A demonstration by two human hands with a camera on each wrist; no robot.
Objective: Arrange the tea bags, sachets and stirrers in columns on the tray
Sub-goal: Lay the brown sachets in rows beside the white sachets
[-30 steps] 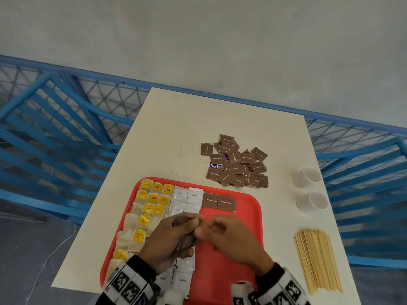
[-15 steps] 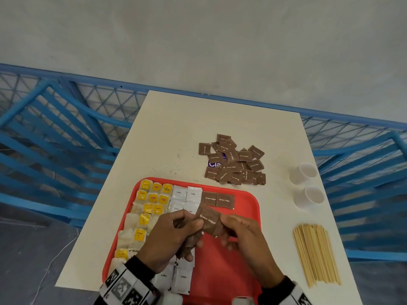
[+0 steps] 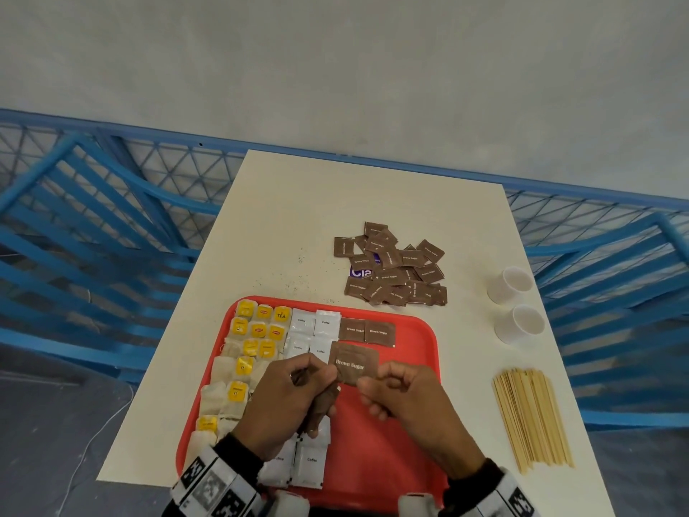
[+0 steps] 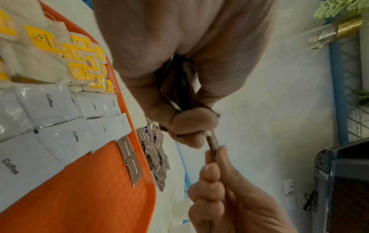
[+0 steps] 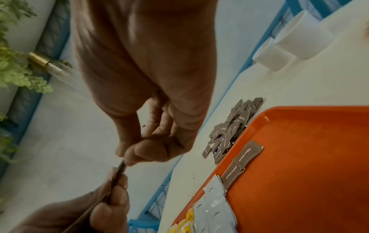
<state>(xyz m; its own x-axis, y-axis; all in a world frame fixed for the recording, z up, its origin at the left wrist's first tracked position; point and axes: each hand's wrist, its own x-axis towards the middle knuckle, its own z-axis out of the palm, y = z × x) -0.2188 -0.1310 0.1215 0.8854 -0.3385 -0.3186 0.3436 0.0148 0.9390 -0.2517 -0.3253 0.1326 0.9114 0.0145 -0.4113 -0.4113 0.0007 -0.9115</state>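
Observation:
Both hands hover over the red tray (image 3: pixel 410 371). My left hand (image 3: pixel 317 375) grips a small stack of brown sugar sachets (image 4: pixel 179 94). My right hand (image 3: pixel 367 386) pinches one brown sugar sachet (image 3: pixel 356 365) at its near edge, next to the left fingertips; it shows edge-on in the wrist views (image 5: pixel 121 167). On the tray lie yellow-tagged tea bags (image 3: pixel 257 330) at the left, white coffee sachets (image 3: pixel 313 330) beside them, and two brown sachets (image 3: pixel 367 331) at the far edge. Wooden stirrers (image 3: pixel 531 417) lie on the table to the right.
A loose pile of brown sugar sachets (image 3: pixel 395 268) lies on the white table (image 3: pixel 298 218) beyond the tray. Two white paper cups (image 3: pixel 510 283) (image 3: pixel 520 322) stand at the right edge. Blue railing surrounds the table. The tray's right half is bare red.
The right hand has drawn one brown sugar sachet out from the left hand's stack; it now shows face up between the hands. Both hands stayed over the tray.

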